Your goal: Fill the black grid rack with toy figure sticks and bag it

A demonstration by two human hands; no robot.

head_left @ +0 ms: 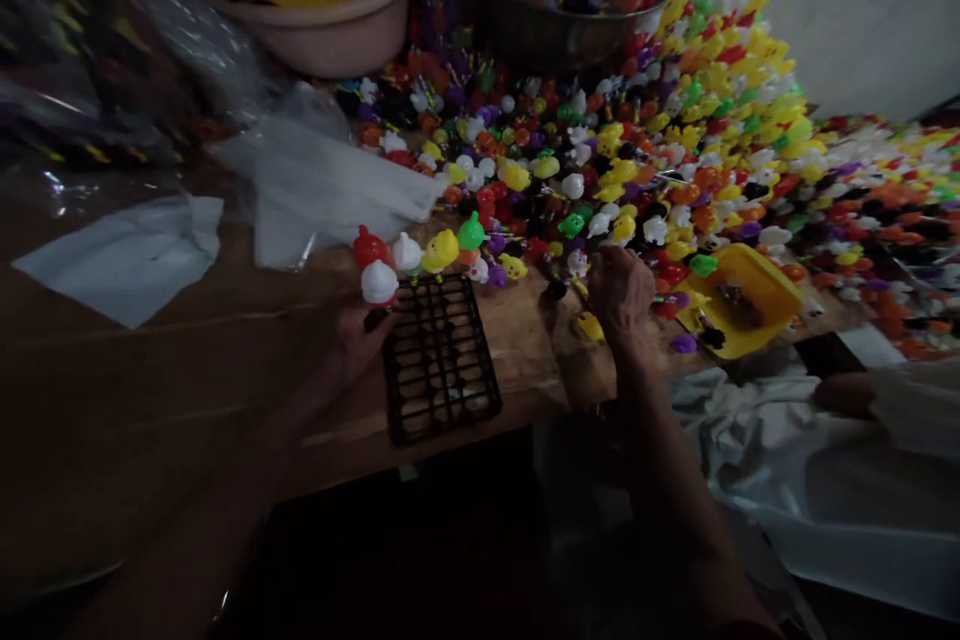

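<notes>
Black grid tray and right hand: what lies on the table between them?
Head view: mostly bare wood between the black grid tray and right hand, apart from one small dark toy at the pile's edge.

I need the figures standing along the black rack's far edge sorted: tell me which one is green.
The green figure, rightmost in the row at the black rack; its neighbours are red, white and yellow.

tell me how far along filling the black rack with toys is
Done: five toys stand along the far edge of the black rack. In hand: left hand steadies the rack; right hand reaches into the loose pile. Left: the other slots look empty.
</notes>
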